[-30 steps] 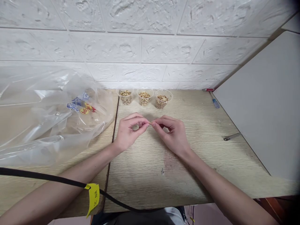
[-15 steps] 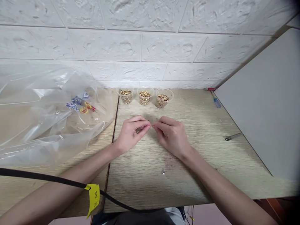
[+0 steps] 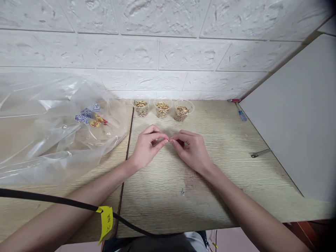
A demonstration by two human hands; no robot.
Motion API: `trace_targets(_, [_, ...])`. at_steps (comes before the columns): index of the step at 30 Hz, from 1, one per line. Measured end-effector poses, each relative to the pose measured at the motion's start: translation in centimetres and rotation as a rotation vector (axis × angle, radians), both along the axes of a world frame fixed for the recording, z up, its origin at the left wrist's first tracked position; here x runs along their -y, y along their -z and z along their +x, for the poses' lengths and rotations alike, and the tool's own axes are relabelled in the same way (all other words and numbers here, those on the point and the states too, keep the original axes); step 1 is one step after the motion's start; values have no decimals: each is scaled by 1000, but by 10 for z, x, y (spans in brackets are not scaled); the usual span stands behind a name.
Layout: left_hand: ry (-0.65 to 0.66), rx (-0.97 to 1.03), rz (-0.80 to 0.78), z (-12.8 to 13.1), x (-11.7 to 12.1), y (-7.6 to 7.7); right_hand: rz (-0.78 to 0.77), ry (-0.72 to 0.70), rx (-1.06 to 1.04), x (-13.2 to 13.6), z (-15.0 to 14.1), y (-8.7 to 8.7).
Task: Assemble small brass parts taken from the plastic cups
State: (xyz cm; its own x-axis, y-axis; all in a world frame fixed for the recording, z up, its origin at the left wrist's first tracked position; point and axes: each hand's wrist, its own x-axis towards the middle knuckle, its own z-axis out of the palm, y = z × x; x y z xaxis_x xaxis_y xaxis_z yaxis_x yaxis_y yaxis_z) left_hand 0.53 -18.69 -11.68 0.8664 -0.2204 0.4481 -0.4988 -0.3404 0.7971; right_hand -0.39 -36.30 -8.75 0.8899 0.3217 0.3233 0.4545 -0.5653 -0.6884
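Note:
My left hand (image 3: 147,145) and my right hand (image 3: 192,149) meet fingertip to fingertip over the table, both closed in a pinch. Between them shows a tiny gold-coloured metal piece (image 3: 168,140), mostly covered by the fingers, so its exact kind is hidden. Just beyond the hands stand three clear plastic cups, the left cup (image 3: 141,111), the middle cup (image 3: 162,111) and the right cup (image 3: 181,113), each holding many small gold-coloured metal pins. A small silver screw-like part (image 3: 182,191) lies on the table nearer to me.
A large clear plastic bag (image 3: 60,140) covers the left side. A black cable (image 3: 52,197) with a yellow tag (image 3: 106,224) crosses the front left. A white panel (image 3: 294,122) borders the right, beside a screwdriver (image 3: 242,114) and a metal tool (image 3: 259,153). A white brick-pattern wall (image 3: 157,52) rises behind.
My fingertips have come closer together, closing the small gap around the tiny piece. The right hand's fingers have shifted slightly; cups and table items stay put.

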Motion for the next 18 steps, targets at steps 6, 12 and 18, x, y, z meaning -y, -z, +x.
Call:
trace_targets(6, [39, 21, 85, -1, 1, 0, 37, 14, -106, 7, 8, -2])
trace_targets(12, [36, 85, 172, -1, 2, -2, 79, 3, -53, 6, 6, 2])
trace_targets(18, [44, 72, 178, -1, 3, 0, -105, -36, 166, 5, 4, 6])
